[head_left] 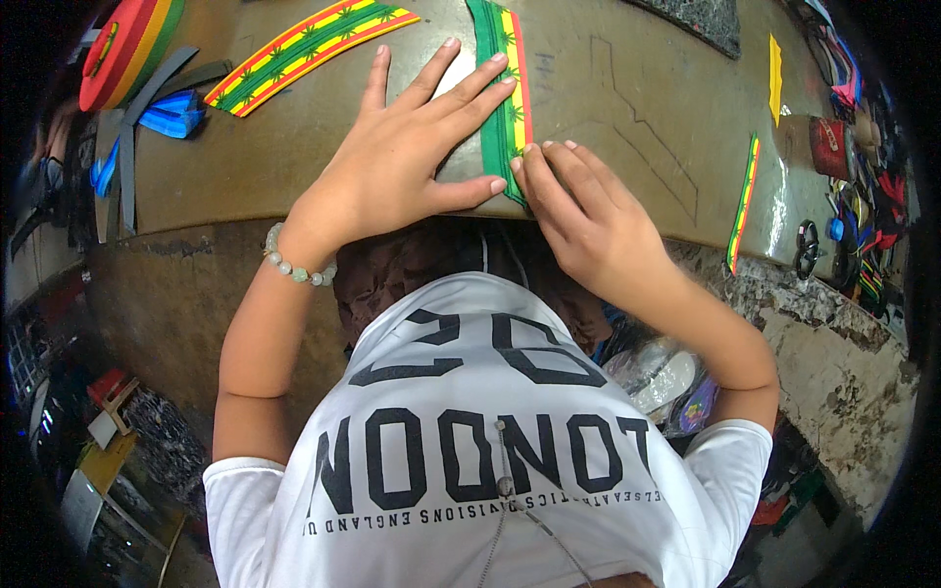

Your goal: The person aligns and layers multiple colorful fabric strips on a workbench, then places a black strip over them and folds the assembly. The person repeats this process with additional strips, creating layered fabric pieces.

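A green strip (490, 147) with a red, yellow and green leaf-patterned ribbon (518, 69) along its right side lies on the table (627, 88), running toward me. My left hand (392, 152) is spread flat, its fingertips and thumb pressing on the strip. At the ribbon's right edge near the strip's lower end, my right hand (593, 211) has its thumb and fingertips pinched together on it. A wider curved piece (314, 49) with the same leaf pattern lies beyond my left hand.
At far left stand a striped roll (132, 49), blue pieces (172, 115) and dark strips (127, 176). To the right lie a short striped ribbon (743, 206), a yellow strip (774, 78), a black ring (807, 249) and a red pincushion-like object (829, 147). A dark slab (696, 20) sits at the back.
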`<state>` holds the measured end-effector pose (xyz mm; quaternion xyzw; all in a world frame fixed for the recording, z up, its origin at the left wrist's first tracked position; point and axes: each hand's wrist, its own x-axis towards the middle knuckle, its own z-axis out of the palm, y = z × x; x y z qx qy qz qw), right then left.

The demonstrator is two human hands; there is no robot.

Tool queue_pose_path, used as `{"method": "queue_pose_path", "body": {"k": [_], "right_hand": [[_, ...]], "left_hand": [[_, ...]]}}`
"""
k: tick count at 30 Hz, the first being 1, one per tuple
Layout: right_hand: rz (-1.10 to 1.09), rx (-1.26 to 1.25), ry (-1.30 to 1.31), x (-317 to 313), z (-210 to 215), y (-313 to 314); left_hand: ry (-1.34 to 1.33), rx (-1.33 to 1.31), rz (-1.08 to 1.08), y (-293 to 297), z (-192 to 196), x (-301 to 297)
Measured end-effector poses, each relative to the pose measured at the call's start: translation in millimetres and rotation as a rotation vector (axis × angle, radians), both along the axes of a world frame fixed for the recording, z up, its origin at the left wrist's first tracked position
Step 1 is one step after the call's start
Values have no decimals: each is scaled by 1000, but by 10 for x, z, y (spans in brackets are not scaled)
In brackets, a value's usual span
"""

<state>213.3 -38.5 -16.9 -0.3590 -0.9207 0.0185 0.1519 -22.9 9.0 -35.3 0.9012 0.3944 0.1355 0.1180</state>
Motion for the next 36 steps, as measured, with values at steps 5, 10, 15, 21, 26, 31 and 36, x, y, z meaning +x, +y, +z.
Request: {"method": "queue_pose_path", "body": {"k": [5, 10, 15, 21, 26, 31, 36], "right_hand": [[149, -64, -45, 129, 91, 70], [190, -26, -25, 152, 40, 71], [118, -51, -10, 169, -32, 128], [89, 204, -127, 128, -21, 796], [148, 179, -176, 118, 145, 635], [99, 178, -135, 121, 31, 654], [34, 348, -109, 13, -263, 1454]], "left_hand": [[-14, 1, 2, -2, -19, -2], [3, 13, -7, -7, -25, 5], [41, 9, -8, 2, -5, 0], [44, -17, -7, 5, -5, 3], [-22, -87, 52, -1, 13, 27], [-16, -137, 66, 0, 41, 25], [-80, -165, 66, 23, 73, 38]]}}
